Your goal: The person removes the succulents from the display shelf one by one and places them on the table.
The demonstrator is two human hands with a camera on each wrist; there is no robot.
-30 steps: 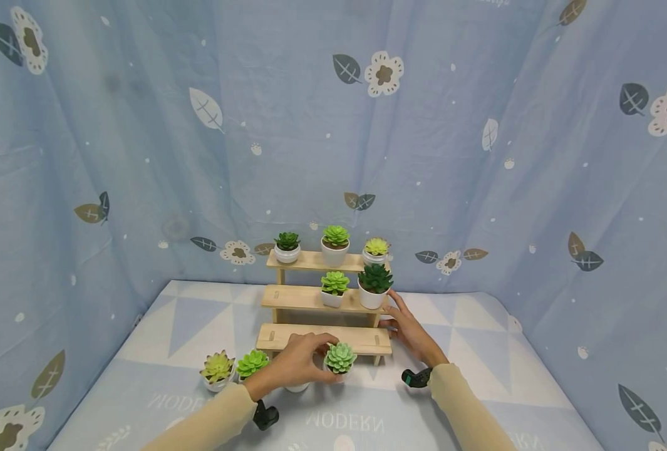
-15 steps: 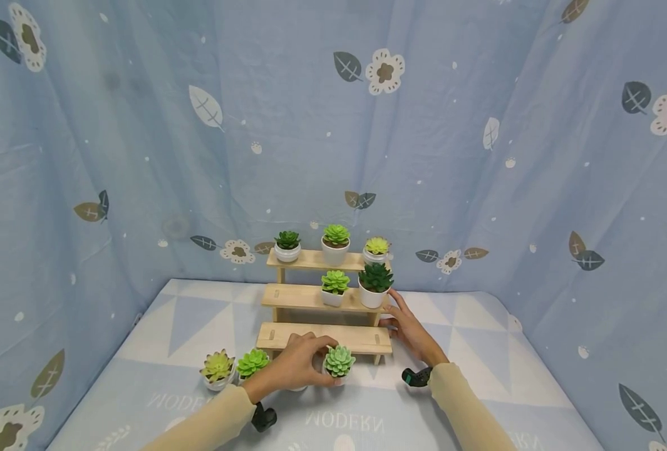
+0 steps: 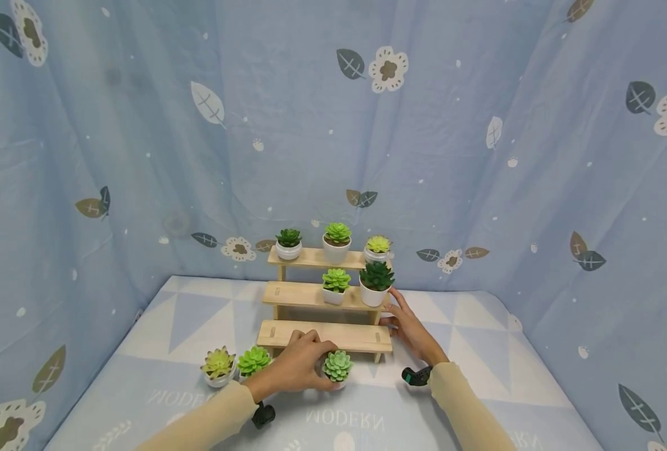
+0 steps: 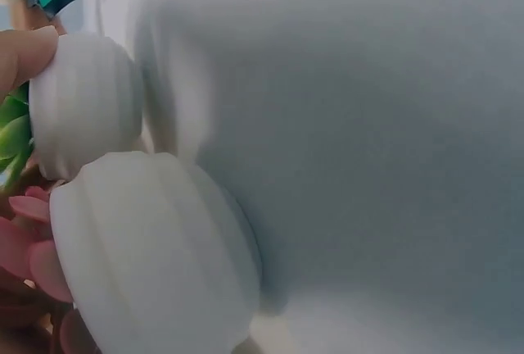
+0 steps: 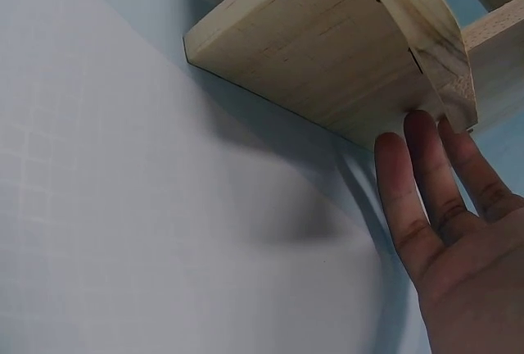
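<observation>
My left hand [image 3: 295, 366] holds a small pale-green potted succulent [image 3: 337, 366] between thumb and fingers, low in front of the wooden three-step stand [image 3: 324, 335]. In the left wrist view, the thumb lies against its white pot [image 4: 86, 104]. Beside that pot is another white pot [image 4: 160, 251] with pinkish leaves, hidden behind my left hand in the head view. At the stand's right end, my right hand [image 3: 414, 335] touches the side; in the right wrist view its extended fingertips rest against the wood [image 5: 327, 67].
On the top step stand three potted succulents, including a dark green one [image 3: 289, 244]. The middle step bears a bright green one [image 3: 336, 285] and a larger dark one [image 3: 375, 285]. Left of my left hand, a yellow-green succulent [image 3: 218, 366] and a green one [image 3: 253, 361] stand on the table.
My left hand has brought the pale-green potted succulent slightly down and toward me, in front of the lowest step. The right hand has stayed at the stand's side.
</observation>
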